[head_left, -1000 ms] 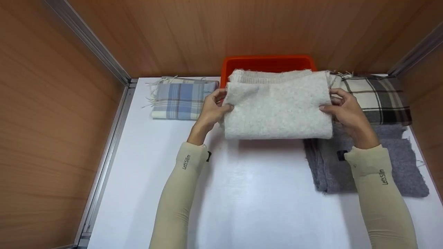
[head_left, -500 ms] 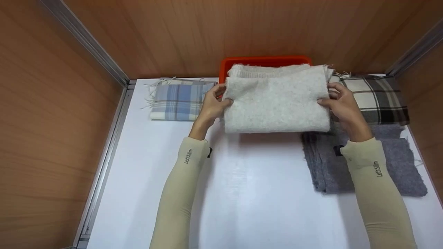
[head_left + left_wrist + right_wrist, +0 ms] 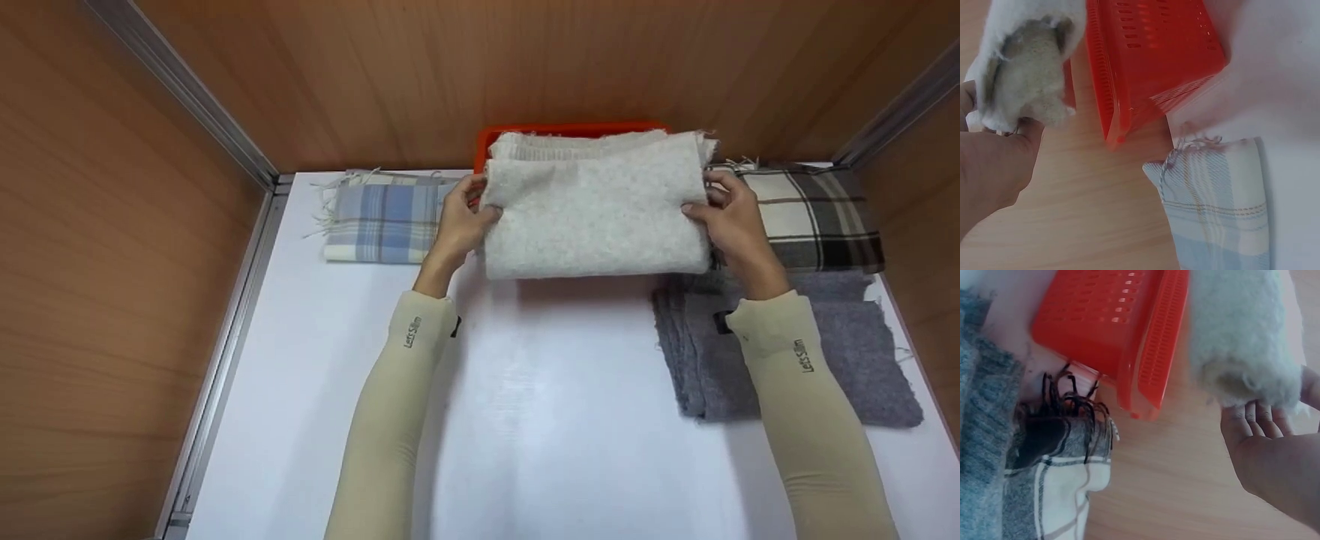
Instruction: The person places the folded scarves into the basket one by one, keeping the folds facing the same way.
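Note:
A folded cream-white woolly cloth (image 3: 592, 217) is held up between both hands, over the front of a red plastic basket (image 3: 570, 130). My left hand (image 3: 461, 221) grips its left end, thumb on the near face and fingers behind. At the other end my right hand (image 3: 735, 221) holds it the same way. In the left wrist view the rolled end of the cloth (image 3: 1027, 73) hangs above the basket's rim level. The right wrist view shows fingers (image 3: 1261, 419) under the folded cloth (image 3: 1241, 337). The cloth hides most of the basket's inside in the head view.
Left of the basket lies a folded blue-and-cream plaid cloth (image 3: 382, 221) with fringe. A black-and-white plaid cloth (image 3: 817, 214) lies to the right, with a folded grey cloth (image 3: 847, 360) in front of it. Wooden panels (image 3: 480, 67) enclose the white table (image 3: 555, 420).
Both hands have carried the folded white cloth a little farther back, over more of the basket. Their grip stays the same. The plaid and grey cloths have not moved.

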### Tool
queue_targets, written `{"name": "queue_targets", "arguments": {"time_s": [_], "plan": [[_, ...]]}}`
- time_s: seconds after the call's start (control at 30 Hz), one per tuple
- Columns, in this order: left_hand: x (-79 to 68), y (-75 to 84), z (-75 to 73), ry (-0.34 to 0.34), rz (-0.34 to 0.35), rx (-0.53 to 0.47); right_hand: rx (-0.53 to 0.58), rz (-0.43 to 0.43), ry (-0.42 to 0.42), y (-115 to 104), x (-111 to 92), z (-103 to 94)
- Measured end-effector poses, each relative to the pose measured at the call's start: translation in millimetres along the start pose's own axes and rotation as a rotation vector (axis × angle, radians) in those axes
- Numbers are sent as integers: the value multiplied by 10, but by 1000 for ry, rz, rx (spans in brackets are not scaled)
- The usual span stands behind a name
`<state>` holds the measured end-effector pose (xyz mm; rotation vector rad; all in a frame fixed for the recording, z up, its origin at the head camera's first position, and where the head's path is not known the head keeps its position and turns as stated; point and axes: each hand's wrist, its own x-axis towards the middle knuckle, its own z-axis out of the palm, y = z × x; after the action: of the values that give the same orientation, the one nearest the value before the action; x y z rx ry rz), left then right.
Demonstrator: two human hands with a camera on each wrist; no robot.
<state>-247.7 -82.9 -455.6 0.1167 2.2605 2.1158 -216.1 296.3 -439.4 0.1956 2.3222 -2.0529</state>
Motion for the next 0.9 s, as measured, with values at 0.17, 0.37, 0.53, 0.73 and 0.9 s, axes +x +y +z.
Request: {"name": "queue_targets", "arguments": {"time_s": [0.17,0.37,0.53,0.73,0.9], "plan": [[31,4,27,6,19,22,20,-34,20,29,33,10],[71,5,35,14,37,42,-99,-29,56,37,70,35],[130,2,51,30,45,57,-98,-48,79,47,112,59],[192,9,83,54,55,76,-38,-88,113,76,160,96],[221,-3,106,74,74,78,45,-113,147,120,193,134]]}}
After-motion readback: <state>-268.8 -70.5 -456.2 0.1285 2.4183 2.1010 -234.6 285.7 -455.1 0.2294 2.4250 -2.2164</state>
